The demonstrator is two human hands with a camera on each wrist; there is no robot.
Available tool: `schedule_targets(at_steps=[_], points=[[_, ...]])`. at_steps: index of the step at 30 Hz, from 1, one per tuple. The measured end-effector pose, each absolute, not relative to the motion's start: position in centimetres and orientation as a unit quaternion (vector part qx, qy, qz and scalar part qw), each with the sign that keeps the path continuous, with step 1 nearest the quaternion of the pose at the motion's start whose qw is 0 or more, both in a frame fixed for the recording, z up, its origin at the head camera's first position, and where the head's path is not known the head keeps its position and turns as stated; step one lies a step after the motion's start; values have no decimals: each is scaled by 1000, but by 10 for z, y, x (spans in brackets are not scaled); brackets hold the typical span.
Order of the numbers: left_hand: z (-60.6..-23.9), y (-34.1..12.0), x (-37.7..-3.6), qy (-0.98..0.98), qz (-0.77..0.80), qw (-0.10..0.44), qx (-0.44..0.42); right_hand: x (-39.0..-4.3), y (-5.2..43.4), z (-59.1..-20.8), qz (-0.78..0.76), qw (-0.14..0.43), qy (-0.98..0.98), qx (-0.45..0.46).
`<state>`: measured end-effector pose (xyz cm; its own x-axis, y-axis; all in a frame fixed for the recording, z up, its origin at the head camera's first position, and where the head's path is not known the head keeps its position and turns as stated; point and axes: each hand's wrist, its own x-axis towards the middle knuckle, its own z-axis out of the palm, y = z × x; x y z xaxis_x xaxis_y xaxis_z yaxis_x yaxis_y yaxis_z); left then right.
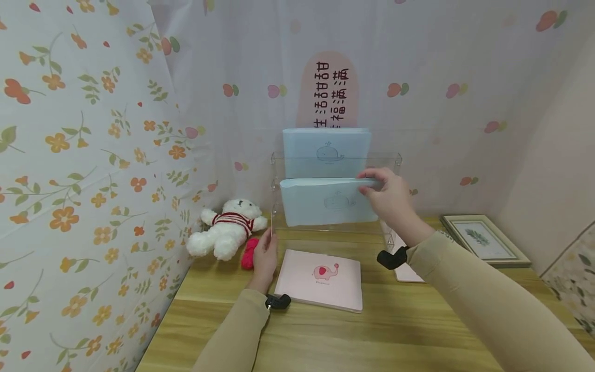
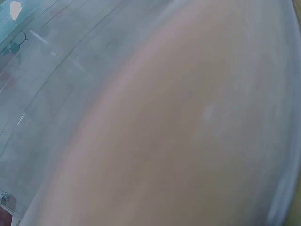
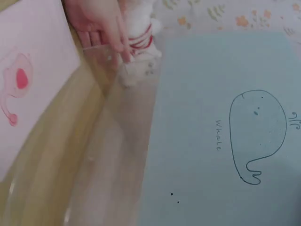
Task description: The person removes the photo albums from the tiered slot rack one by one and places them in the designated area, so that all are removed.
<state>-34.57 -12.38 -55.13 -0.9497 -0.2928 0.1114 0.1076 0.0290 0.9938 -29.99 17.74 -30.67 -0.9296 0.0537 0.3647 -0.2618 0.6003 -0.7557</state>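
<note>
A clear acrylic rack stands on the table with two pale blue whale booklets in it, one behind the other. My right hand pinches the top right corner of the lower, front booklet between thumb and fingers. The rear booklet rises above it. At the rack's left side, my left hand grips the edge of the clear panel, also visible in the right wrist view. In the left wrist view the blurred hand hides most of the rack.
A pink elephant booklet lies in front of the rack. Left of it are a white teddy bear in a striped top and a red item. A framed leaf picture and another pink booklet lie to the right.
</note>
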Motion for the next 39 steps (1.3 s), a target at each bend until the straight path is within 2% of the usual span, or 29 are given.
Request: schedule_targets(at_steps=[16, 31, 39], points=[[-551, -125, -347, -708, -687, 149, 66, -249, 188, -374, 433, 81, -896, 60], [-555, -127, -345, -712, -683, 147, 63, -221, 188, -420, 478, -52, -877, 5], [-554, -127, -345, -715, -682, 144, 58, -211, 193, -428, 426, -58, -902, 39]])
